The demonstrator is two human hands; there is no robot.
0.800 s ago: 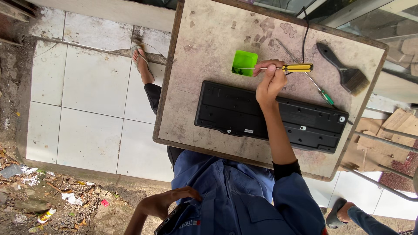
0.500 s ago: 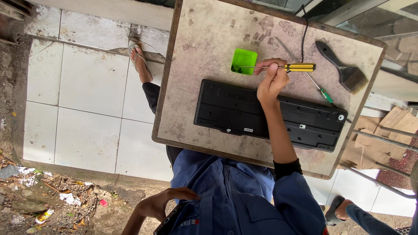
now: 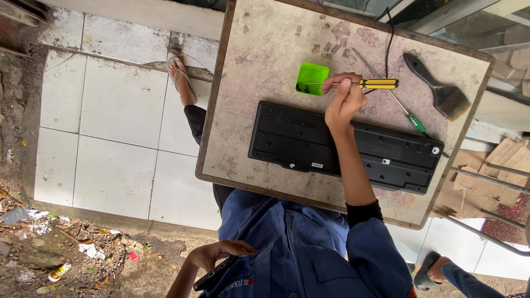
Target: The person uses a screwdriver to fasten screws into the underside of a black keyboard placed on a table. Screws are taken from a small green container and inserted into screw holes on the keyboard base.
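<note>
A screwdriver (image 3: 353, 84) with a yellow and black handle and a thin steel shaft is seen lying level above the far edge of the keyboard (image 3: 345, 148), its tip reaching over the small green tray (image 3: 312, 78). It is gripped near the handle's front end by the right hand (image 3: 342, 99), fingers curled shut around it. The keyboard is laid face down, its flat black plastic back turned up, long and rectangular, with small labels whose print cannot be made out. It rests on a worn table (image 3: 265, 49) with a mottled, stained stone-like top and a dark wooden rim.

The left hand (image 3: 218, 255) is held low beside the blue shirt, closed on a dark flat object (image 3: 212, 274) that is mostly hidden; what it is cannot be told. The screwdriver's tip is too fine to be made out against the green tray. A second screwdriver (image 3: 408, 113) with a green handle is seen to the right, just beyond the keyboard, and a dark-handled paintbrush (image 3: 439, 83) with stiff bristles lies farther right. A black cable (image 3: 386, 36) is cut off at the table's far edge. White tiles (image 3: 110, 127) are laid on the left, a sandalled foot (image 3: 179, 77) upon them.
</note>
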